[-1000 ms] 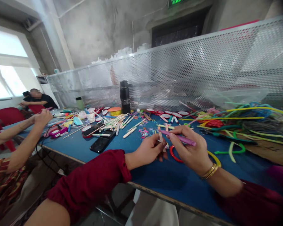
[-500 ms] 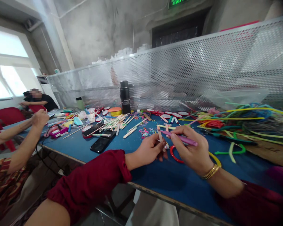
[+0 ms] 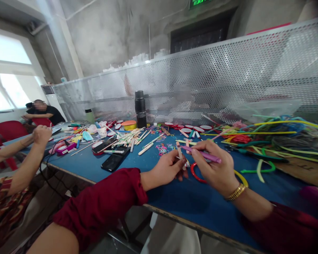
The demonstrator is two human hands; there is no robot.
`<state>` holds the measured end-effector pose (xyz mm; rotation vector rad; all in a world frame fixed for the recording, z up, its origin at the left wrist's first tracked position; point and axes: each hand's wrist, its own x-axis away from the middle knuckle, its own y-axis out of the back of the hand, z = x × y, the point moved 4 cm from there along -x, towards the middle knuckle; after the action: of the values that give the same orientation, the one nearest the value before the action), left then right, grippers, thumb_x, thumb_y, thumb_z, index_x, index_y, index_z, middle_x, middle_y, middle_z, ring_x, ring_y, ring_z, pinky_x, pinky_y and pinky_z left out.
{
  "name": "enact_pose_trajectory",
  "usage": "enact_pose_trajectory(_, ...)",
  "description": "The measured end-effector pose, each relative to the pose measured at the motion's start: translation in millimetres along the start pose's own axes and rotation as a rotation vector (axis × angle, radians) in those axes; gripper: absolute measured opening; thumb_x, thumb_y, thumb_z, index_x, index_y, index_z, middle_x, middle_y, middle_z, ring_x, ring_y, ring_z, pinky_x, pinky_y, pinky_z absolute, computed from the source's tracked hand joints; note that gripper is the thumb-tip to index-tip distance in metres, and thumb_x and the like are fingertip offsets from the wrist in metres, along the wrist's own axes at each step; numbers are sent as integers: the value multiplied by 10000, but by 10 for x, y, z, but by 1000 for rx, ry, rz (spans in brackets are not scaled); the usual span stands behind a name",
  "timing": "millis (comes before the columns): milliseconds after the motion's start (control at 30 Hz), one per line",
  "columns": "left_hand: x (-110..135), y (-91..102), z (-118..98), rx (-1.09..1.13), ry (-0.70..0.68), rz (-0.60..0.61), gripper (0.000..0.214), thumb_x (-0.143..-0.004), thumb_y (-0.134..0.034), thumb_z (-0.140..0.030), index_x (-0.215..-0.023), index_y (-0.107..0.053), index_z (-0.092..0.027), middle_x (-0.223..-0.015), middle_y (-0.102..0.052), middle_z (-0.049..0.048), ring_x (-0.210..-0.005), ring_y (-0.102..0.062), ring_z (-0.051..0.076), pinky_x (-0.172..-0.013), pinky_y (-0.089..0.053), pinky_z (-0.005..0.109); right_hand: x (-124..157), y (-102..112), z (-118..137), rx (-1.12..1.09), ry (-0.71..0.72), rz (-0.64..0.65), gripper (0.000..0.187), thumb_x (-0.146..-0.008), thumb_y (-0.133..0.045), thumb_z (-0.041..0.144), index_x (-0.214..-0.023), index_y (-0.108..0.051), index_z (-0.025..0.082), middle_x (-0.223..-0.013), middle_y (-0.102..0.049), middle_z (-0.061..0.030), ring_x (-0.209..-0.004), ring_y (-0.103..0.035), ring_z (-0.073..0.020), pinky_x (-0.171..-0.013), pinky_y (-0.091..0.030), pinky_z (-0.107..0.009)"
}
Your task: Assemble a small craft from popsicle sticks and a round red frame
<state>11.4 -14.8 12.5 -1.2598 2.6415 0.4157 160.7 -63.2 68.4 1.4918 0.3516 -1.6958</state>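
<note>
My left hand (image 3: 167, 168) is closed in a pinch on a pale craft stick (image 3: 180, 152) that stands up from its fingers above the blue table (image 3: 185, 197). My right hand (image 3: 214, 169), a gold watch on its wrist, grips a purple marker (image 3: 202, 154) whose tip points left toward the stick. A red ring (image 3: 195, 173) lies on the table just below both hands, and a yellow loop (image 3: 241, 176) shows behind my right wrist.
Two black phones (image 3: 113, 159) lie left of my hands. A black flask (image 3: 140, 109) stands by the perforated metal screen (image 3: 228, 77). Loose craft sticks (image 3: 129, 137), coloured bands and a heap of pipe cleaners (image 3: 275, 137) cover the table. A co-worker's hands (image 3: 41, 135) work at far left.
My hands hold nearly the same pose; the marker has shifted only slightly. The co-worker's hand at the left has dropped lower and moved leftward.
</note>
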Motion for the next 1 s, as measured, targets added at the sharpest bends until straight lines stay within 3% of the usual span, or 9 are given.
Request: enact_pose_trajectory(1000,-2,-5,0,16,6,0,645,-858,-584,-816,-1015,-466,-201,-690,-639,-22,-470,-572,90,-473,-409,209,7,-1,15,-22,44,14,122,-958,-621,252,-837,-628,239,-771,-677,-14,-694,-653,-194,-647,-475,-330)
